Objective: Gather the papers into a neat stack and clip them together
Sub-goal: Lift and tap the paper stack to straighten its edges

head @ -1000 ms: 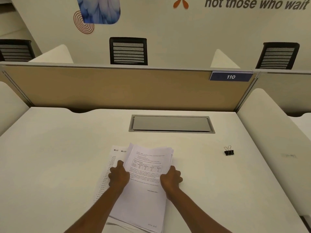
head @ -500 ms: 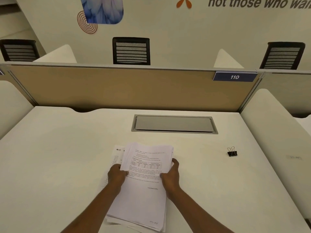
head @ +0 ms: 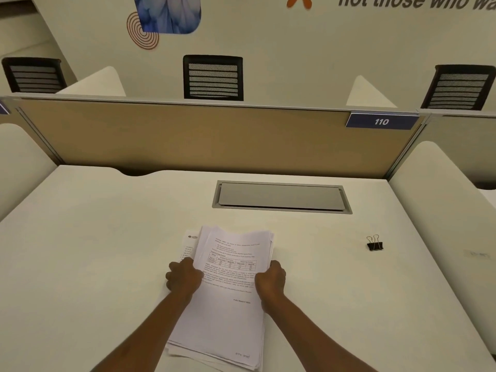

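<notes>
A thick pile of printed white papers lies on the white desk right in front of me, its sheets still slightly fanned, with one sheet sticking out at the top left. My left hand grips the pile's left edge. My right hand grips its right edge. A small black binder clip sits on the desk well to the right of the pile, apart from both hands.
A grey cable-hatch cover is set into the desk behind the papers. A tan partition with a blue "110" tag closes the far side. White side dividers flank the desk, and black chairs stand beyond.
Both hands have slid from on top of the sheets to the pile's side edges and pressed inward. The fanned sheets have drawn together into a narrower pile.
</notes>
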